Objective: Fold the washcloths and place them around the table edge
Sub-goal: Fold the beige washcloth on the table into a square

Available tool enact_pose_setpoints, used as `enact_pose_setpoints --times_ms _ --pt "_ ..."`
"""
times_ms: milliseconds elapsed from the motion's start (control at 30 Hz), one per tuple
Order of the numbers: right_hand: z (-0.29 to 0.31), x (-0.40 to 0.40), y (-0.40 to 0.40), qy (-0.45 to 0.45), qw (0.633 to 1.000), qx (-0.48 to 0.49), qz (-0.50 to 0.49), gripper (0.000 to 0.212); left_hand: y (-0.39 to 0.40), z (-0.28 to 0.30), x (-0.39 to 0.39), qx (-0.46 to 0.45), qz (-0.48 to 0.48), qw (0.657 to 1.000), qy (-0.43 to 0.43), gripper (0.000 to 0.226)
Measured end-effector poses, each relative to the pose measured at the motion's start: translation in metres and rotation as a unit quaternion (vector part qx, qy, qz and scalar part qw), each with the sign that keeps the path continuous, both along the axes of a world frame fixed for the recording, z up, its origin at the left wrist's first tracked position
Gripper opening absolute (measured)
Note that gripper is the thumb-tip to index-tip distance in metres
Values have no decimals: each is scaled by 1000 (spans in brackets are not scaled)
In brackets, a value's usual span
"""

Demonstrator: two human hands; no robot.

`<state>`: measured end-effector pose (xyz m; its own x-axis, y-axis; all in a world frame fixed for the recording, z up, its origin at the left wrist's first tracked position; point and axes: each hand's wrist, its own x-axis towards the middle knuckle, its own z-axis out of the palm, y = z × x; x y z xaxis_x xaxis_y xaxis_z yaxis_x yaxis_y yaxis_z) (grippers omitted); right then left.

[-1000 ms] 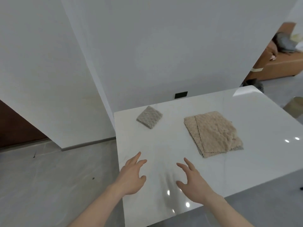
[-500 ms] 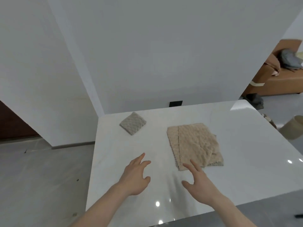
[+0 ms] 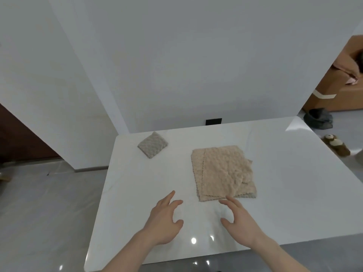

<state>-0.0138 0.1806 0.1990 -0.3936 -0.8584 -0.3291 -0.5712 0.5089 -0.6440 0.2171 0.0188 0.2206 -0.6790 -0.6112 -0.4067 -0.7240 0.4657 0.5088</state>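
Table (image 3: 275, 203) white, glossy, w/ a wall behind its far edge. I use the beige stack as my landmark.

Beige stack (image 3: 222, 171): unfolded washcloths lying flat, mid-table, edges staggered. Looks like two or more layers; a greyer layer shows at the near-right corner, exact count can't tell. Top layer rumpled on its right side.

Grey cloth (image 3: 152, 144): small folded square, up-left of the stack, well apart from it, near the table's far-left corner. I read that one as done and placed.

Left hand (image 3: 163, 220): empty, fingers relaxed and spread, down-left of the stack, clear of it. Can't tell if it touches the tabletop.

Right hand (image 3: 240, 222): empty, fingers spread and reaching, just below the stack's near edge. Fingertips (image 3: 228, 198) sit at that edge, overlapping it in view; contact can't confirm.

Step, as I judge it: one cloth finished, now the reach for the next off the stack. No fold under way.

Next move calls for: pinch only the top layer at its near edge, peel it free w/o dragging the layers under it, lay it flat on bare table down-left of the stack, then fold w/ both hands. Plush fabric prob. clings layer to layer, so the left hand may need to pin the stack. Placement after that: another edge spot, away from the grey cloth.
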Motion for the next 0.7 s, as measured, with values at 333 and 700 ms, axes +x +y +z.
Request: enact_pose_setpoints --times_ms 333,700 --pt "0 -29 38 32 999 40 -10 57 26 -16 -18 18 -12 1000 11 62" --pt "-45 -114 4 68 997 15 18 55 22 -59 -94 -15 -12 999 32 50"
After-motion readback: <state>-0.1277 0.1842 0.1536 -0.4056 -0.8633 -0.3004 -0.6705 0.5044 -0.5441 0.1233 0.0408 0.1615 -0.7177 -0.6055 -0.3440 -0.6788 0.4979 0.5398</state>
